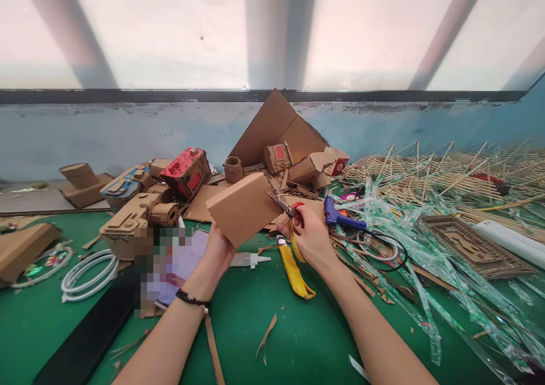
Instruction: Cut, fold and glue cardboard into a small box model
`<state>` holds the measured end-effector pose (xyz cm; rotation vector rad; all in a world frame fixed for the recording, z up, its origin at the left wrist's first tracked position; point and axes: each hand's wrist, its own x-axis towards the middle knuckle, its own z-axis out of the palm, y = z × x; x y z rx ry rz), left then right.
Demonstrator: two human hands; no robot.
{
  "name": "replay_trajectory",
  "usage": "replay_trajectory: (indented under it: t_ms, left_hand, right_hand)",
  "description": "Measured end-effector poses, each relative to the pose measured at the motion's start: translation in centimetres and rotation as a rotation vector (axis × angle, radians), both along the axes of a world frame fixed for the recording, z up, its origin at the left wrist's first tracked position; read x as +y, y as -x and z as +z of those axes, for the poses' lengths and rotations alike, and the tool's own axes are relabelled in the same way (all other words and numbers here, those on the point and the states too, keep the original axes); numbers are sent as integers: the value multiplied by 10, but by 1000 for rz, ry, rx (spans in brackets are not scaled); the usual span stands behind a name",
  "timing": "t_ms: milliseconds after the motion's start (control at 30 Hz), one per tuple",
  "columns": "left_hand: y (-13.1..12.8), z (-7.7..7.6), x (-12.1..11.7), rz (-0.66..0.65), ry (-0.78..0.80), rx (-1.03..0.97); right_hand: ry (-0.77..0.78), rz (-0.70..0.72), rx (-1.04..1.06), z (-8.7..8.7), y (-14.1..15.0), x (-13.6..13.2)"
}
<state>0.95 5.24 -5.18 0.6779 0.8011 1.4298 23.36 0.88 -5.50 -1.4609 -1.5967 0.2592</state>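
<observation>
My left hand [220, 247] grips a plain brown cardboard box [247, 212] from below, holding it tilted above the table. In my right hand [310, 231] is a pair of scissors [293, 210] with red and yellow handles, my fingers closed round them. The blades point left and meet the box's right edge; whether they cut into it I cannot tell. Below my right hand a yellow utility knife [296, 274] lies on the green table. A clear tube with a white nozzle [255, 259] rests beneath the box.
Cardboard camera models [128, 226] and a red-patterned one [187, 172] stand at left. A blue glue gun [343, 214] lies right of my hand. Clear plastic strips [409, 260] and thin wooden sticks [426, 172] cover the right side. A large cardboard sheet [272, 126] leans on the wall.
</observation>
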Motion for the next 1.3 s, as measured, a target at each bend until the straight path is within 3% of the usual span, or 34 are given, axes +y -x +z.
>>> replay_trajectory:
  t_ms: [767,1100,1300]
  left_hand:
    - [-9,8,-9,17,18,3]
    - [-5,4,-5,-8,53,-15]
    - [-3,13,-4,-7,41,-25]
  right_hand:
    - [59,-12,46,-4,-3,-1]
    - [72,-162,16,-2,0,-3]
    - [76,-134,191,1,-3,-2]
